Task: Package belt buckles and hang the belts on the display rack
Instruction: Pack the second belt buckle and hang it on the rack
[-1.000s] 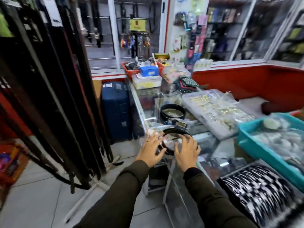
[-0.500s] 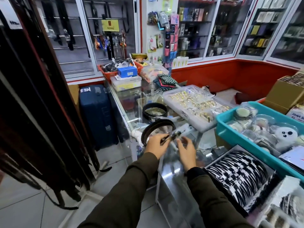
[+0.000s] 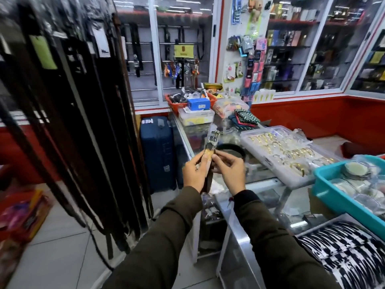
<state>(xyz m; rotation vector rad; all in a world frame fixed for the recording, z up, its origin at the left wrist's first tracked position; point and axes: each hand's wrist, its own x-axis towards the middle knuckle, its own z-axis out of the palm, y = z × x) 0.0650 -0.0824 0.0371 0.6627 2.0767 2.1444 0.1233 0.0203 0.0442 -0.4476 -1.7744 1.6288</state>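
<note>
**A small shop with glass on every side**

Beyond the grip, a glass counter (image 3: 245, 184) runs back to a red-based wall (image 3: 312, 115) under glazed cabinets (image 3: 302, 49) of boxed goods. Left of the grip a blue suitcase (image 3: 158, 151) stands on the pale tiled floor (image 3: 62, 253). Right of it sits a teal tray (image 3: 333, 192).

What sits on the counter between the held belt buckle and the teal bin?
In the head view, between the belt buckle and the teal bin lies a clear tray of gold bangles.

Belt buckle (image 3: 212, 140) now raised off counter
</note>
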